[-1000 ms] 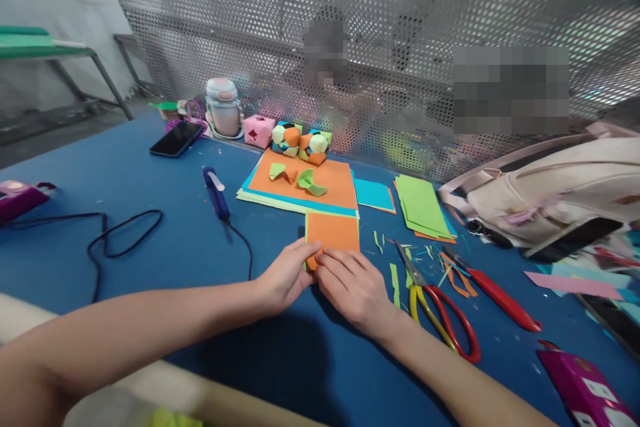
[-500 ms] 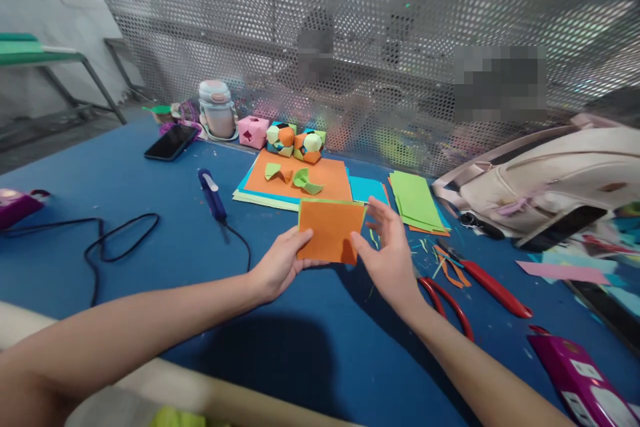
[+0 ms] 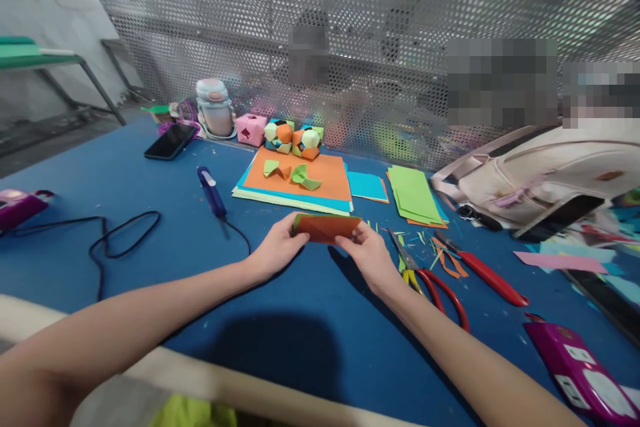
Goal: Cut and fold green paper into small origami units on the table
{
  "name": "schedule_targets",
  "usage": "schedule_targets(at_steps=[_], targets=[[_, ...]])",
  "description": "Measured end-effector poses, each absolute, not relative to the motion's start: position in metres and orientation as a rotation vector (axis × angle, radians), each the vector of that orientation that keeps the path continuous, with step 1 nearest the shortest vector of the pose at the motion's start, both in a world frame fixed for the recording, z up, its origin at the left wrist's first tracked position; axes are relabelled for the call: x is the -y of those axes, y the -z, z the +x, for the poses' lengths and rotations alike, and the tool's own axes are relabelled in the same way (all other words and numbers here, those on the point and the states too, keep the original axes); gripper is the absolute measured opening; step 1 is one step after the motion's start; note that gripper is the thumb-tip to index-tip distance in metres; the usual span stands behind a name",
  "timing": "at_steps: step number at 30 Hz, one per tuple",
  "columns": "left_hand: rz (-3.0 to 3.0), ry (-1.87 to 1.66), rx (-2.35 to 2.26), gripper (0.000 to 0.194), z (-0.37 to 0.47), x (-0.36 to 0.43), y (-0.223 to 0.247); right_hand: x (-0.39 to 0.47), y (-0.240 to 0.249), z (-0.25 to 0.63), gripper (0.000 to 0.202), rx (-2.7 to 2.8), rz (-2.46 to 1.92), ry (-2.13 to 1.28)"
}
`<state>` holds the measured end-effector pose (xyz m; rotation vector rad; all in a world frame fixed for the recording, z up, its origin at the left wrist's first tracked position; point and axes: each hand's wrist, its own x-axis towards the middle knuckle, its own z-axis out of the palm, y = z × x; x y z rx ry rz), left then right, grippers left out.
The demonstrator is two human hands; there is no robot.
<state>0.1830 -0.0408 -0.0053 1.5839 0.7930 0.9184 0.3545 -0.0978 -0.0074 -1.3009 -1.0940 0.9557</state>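
A small stack of coloured paper (image 3: 327, 228), orange on the near face with a green edge at the back, is held low over the blue table and tilted so it looks narrow. My left hand (image 3: 281, 245) grips its left end, thumb in front and fingers behind. At the right end my right hand (image 3: 369, 255) pinches it the same way. Just beyond lie large orange and blue sheets (image 3: 320, 170) with two folded paper pieces (image 3: 303, 177) on top. Scissors (image 3: 425, 280) with red handles rest right of my right hand.
A red-handled cutter (image 3: 493, 278) and paper scraps (image 3: 453, 263) lie at right, near a green paper stack (image 3: 413, 193) and a pale bag (image 3: 550, 167). Folded paper cubes (image 3: 279, 136), a bottle (image 3: 216, 109) and a phone (image 3: 171, 141) stand or lie behind. A corded blue tool (image 3: 211, 192) is left.
The paper has tipped from facing me to nearly edge-on and moved slightly lower. My right hand's raised fingers have closed onto its right end, uncovering more of the scissors.
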Motion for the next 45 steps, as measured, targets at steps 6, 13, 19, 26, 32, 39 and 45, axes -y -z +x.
schedule_targets(at_steps=[6,13,19,26,32,39,45], targets=[[1.643,-0.926,-0.801,0.031,0.187,0.045,0.007,0.1,0.009,0.345,0.032,1.126,-1.282,-0.926],[1.482,-0.927,-0.836,0.02,0.188,0.044,0.003,0.1,0.007,0.344,0.023,1.031,-1.336,-0.917],[1.429,-0.977,-0.814,0.027,0.189,0.043,0.007,0.099,0.006,0.344,0.023,0.991,-1.295,-0.973],[1.405,-0.997,-0.771,0.021,0.189,0.043,0.004,0.099,0.006,0.346,0.015,0.97,-1.299,-0.987],[1.401,-0.953,-0.814,0.02,0.188,0.04,0.007,0.096,0.008,0.348,0.015,0.983,-1.347,-1.0],[1.221,-0.912,-0.853,0.023,0.19,0.041,0.003,0.092,0.012,0.351,0.024,0.991,-1.312,-1.069],[1.02,-0.886,-0.731,0.03,0.191,0.037,0.007,0.095,0.004,0.352,0.029,0.94,-1.284,-1.2]])
